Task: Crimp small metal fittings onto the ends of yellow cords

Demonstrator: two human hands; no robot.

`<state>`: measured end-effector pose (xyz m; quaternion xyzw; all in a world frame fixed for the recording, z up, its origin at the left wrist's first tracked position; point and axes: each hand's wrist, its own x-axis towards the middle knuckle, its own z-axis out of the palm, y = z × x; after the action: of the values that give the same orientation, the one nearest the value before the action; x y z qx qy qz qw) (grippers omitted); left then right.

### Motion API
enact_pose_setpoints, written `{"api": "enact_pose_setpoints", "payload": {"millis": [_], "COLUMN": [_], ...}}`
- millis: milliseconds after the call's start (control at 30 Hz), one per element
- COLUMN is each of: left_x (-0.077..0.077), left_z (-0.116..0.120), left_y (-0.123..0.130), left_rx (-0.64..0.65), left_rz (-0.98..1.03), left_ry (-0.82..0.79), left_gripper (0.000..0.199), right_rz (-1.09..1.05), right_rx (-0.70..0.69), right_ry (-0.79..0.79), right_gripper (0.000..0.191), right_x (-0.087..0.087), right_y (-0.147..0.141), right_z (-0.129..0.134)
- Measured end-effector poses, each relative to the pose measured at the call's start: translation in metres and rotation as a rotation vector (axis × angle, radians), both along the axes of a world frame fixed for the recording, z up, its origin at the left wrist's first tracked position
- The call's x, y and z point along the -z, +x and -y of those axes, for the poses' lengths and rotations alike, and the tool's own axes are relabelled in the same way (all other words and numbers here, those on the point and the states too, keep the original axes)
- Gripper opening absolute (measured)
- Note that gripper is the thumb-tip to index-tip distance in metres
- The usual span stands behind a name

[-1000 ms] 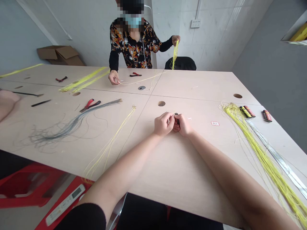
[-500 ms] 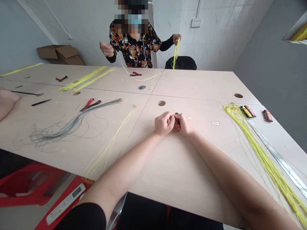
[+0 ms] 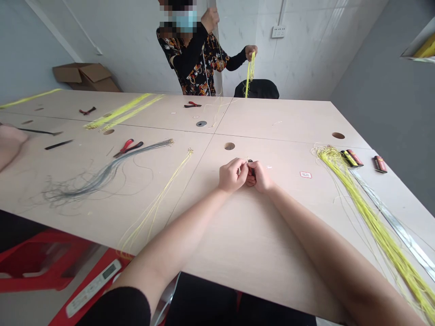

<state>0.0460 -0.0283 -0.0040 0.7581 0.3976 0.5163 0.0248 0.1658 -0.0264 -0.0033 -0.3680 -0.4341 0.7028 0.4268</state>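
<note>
My left hand [image 3: 232, 176] and my right hand [image 3: 261, 177] meet just above the table, fingertips almost touching. Between the thumb and curled fingers of my right hand is a small dark object [image 3: 250, 168], mostly covered, so its kind does not show. A tiny yellowish bit shows at its top. My left thumb and index finger are pinched together beside it; whatever they grip is too small to make out. To the left lies a thin bundle of yellow cords [image 3: 173, 177]. On the right lies a thick bundle of yellow cords [image 3: 370, 215].
Red-handled pliers [image 3: 127, 148] lie near a bundle of grey cords [image 3: 112, 165]. Batteries [image 3: 352, 158] stand beside a silvery strip [image 3: 390, 217]. Round holes [image 3: 229, 146] pierce the table. Across it, a co-worker [image 3: 199, 59] holds yellow cords [image 3: 250, 72]; another person's hand [image 3: 12, 140] is at left.
Both my hands stay in place with no visible change. Across the table, the co-worker's one hand has swung up and over toward the face; the hand with yellow cords barely moves.
</note>
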Motion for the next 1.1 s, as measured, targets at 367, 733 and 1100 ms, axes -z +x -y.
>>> {"api": "enact_pose_setpoints", "payload": {"millis": [367, 733, 1100], "left_x": [-0.0006, -0.0011, 0.0012], "left_z": [0.0009, 0.0020, 0.0006], "left_y": [0.0007, 0.0027, 0.0023], "left_rx": [0.008, -0.016, -0.023], "left_rz": [0.025, 0.075, 0.071], "left_ry": [-0.014, -0.034, -0.028], "left_gripper": [0.023, 0.027, 0.022], "right_rz": [-0.029, -0.033, -0.026], "right_rx": [0.019, 0.035, 0.040], "right_ry": [0.022, 0.029, 0.041], "right_gripper": [0.033, 0.030, 0.030], "right_x": [0.0006, 0.0028, 0.0041], "right_y": [-0.0005, -0.0006, -0.0009], "right_z": [0.0006, -0.0004, -0.0006]}}
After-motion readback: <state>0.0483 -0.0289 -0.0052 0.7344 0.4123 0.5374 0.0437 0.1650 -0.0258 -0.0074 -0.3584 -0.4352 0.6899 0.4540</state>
